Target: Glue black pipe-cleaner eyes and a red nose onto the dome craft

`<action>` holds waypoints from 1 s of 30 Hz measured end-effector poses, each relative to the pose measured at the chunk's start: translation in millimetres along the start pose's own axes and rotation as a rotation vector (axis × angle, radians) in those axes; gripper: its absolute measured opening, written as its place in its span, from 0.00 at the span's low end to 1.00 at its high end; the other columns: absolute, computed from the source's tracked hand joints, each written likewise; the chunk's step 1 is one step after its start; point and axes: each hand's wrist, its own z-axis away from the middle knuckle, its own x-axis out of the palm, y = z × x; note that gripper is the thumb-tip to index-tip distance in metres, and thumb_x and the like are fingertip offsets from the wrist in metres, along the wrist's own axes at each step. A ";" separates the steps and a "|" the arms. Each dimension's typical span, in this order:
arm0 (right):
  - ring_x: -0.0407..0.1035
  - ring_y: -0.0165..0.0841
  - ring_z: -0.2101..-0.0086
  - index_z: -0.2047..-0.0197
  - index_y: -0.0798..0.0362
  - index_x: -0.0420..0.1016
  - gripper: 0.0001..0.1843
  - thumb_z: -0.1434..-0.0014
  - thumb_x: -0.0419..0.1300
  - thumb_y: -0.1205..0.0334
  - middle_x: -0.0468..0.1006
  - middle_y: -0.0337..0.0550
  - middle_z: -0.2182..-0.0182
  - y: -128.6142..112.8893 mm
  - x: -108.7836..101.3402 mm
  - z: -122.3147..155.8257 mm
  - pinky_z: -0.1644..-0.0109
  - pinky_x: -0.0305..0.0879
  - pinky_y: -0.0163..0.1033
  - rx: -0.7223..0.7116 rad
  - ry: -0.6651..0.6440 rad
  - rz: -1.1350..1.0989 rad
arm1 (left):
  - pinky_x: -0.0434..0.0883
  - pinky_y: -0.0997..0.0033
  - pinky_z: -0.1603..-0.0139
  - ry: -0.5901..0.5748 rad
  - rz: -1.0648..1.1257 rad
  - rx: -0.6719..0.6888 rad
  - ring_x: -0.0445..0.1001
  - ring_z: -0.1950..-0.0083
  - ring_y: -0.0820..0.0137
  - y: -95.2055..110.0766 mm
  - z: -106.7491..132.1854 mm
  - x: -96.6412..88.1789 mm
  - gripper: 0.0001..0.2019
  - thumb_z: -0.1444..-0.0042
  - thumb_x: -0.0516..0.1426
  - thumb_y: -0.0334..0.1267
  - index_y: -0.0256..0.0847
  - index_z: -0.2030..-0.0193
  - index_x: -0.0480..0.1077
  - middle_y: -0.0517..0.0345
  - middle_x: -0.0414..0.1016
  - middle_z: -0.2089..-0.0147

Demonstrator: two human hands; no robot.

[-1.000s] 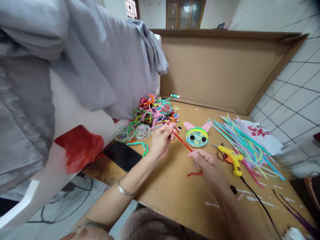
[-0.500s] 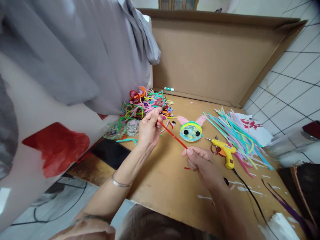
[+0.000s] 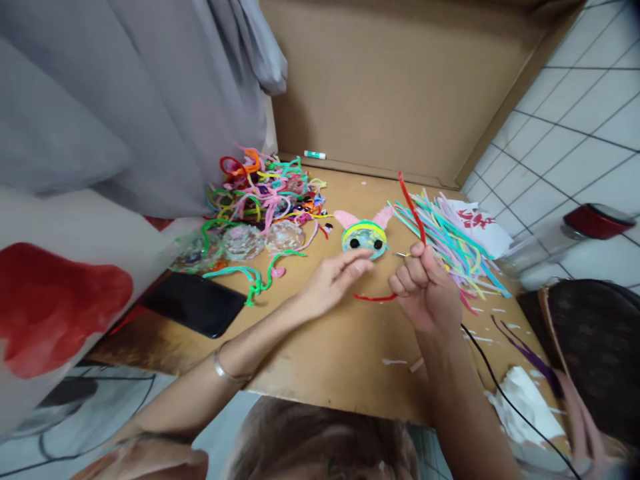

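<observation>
My right hand [image 3: 425, 287] is closed around a red pipe cleaner [image 3: 414, 212], which sticks up above the fist and bends slightly. Another red length [image 3: 375, 298] shows just left of that fist; whether it joins the held one I cannot tell. My left hand [image 3: 335, 283] hovers with fingers stretched out, nothing visible in it. Beyond its fingertips lies a round animal face [image 3: 366, 230] with pink ears, a green and yellow band and black eyes. The glue gun is mostly hidden behind my right hand; its metal tip [image 3: 399, 254] shows.
Tangled colourful pipe cleaners [image 3: 265, 193] and clear discs [image 3: 243, 241] sit at left, near a black phone [image 3: 213, 307]. Straight pipe cleaners [image 3: 450, 233] lie at right, before a bottle [image 3: 565, 230] and brown bag [image 3: 585, 353]. A black cord [image 3: 505, 393] crosses the right side.
My left hand has let go of the red pipe cleaner's upper end and moved down and right. My right hand has raised it upright. The view has tilted down.
</observation>
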 end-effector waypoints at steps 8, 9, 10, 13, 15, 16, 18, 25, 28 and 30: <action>0.37 0.24 0.84 0.68 0.51 0.66 0.08 0.36 0.52 0.61 0.45 0.26 0.85 -6.4 -9.4 1.7 0.80 0.49 0.29 -0.231 0.125 -0.026 | 0.64 0.74 0.66 -0.236 -0.359 0.031 0.68 0.72 0.73 -11.1 18.9 26.0 0.19 0.35 0.43 0.42 0.38 0.67 0.70 0.59 0.71 0.73; 0.37 0.24 0.84 0.68 0.52 0.66 0.08 0.36 0.52 0.62 0.45 0.26 0.85 -8.4 -10.7 2.9 0.79 0.49 0.29 -0.280 0.150 -0.021 | 0.64 0.75 0.67 -0.219 -0.345 0.025 0.68 0.72 0.74 -13.8 19.9 24.1 0.19 0.35 0.43 0.43 0.38 0.67 0.70 0.60 0.71 0.74; 0.37 0.24 0.84 0.68 0.52 0.65 0.08 0.36 0.52 0.62 0.45 0.26 0.86 -10.4 -11.6 4.4 0.80 0.49 0.29 -0.319 0.176 -0.011 | 0.63 0.75 0.68 -0.203 -0.330 0.023 0.67 0.73 0.74 -16.0 20.5 21.8 0.19 0.35 0.44 0.43 0.38 0.67 0.71 0.60 0.70 0.74; 0.36 0.24 0.84 0.68 0.52 0.65 0.09 0.35 0.51 0.62 0.44 0.26 0.86 -14.5 -11.3 9.1 0.80 0.46 0.29 -0.360 0.224 0.025 | 0.63 0.76 0.68 -0.165 -0.297 0.035 0.67 0.73 0.75 -19.6 20.4 14.6 0.19 0.36 0.45 0.45 0.38 0.68 0.72 0.60 0.71 0.75; 0.36 0.23 0.84 0.68 0.52 0.65 0.10 0.35 0.51 0.62 0.44 0.26 0.86 -15.0 -9.5 11.3 0.81 0.45 0.29 -0.363 0.229 0.041 | 0.63 0.76 0.67 -0.143 -0.279 0.042 0.68 0.72 0.75 -19.9 19.5 11.4 0.19 0.36 0.46 0.44 0.37 0.68 0.72 0.59 0.72 0.74; 0.37 0.23 0.84 0.68 0.52 0.65 0.09 0.35 0.52 0.61 0.45 0.26 0.86 -14.7 -8.6 11.8 0.81 0.45 0.29 -0.369 0.230 0.049 | 0.63 0.76 0.67 -0.136 -0.272 0.045 0.68 0.72 0.75 -19.8 18.9 10.3 0.19 0.36 0.46 0.44 0.37 0.68 0.72 0.59 0.72 0.73; 0.37 0.23 0.85 0.69 0.52 0.65 0.09 0.37 0.55 0.60 0.45 0.25 0.86 -13.6 -7.3 11.8 0.81 0.45 0.29 -0.388 0.240 0.067 | 0.63 0.76 0.66 -0.123 -0.252 0.048 0.68 0.72 0.75 -20.1 17.9 8.2 0.18 0.36 0.46 0.43 0.37 0.69 0.72 0.59 0.73 0.73; 0.38 0.22 0.85 0.69 0.52 0.64 0.09 0.40 0.58 0.60 0.47 0.24 0.87 -15.3 -8.9 7.0 0.80 0.46 0.29 -0.482 0.259 0.108 | 0.60 0.75 0.68 -0.099 -0.160 -0.072 0.63 0.73 0.74 -27.1 11.4 -2.6 0.21 0.38 0.47 0.49 0.37 0.70 0.71 0.61 0.68 0.75; 0.39 0.22 0.86 0.70 0.52 0.64 0.09 0.40 0.59 0.60 0.48 0.23 0.88 -18.5 -11.6 5.2 0.81 0.46 0.29 -0.526 0.266 0.123 | 0.55 0.75 0.73 -0.142 -0.037 -0.200 0.57 0.77 0.76 -28.7 7.2 -7.8 0.23 0.41 0.49 0.54 0.36 0.71 0.71 0.64 0.61 0.79; 0.39 0.22 0.86 0.69 0.52 0.65 0.08 0.40 0.58 0.60 0.48 0.23 0.88 -20.2 -14.0 4.1 0.81 0.45 0.30 -0.546 0.279 0.137 | 0.52 0.75 0.76 -0.164 0.104 -0.286 0.54 0.79 0.78 -29.9 5.0 -10.1 0.24 0.43 0.51 0.56 0.35 0.68 0.72 0.64 0.61 0.79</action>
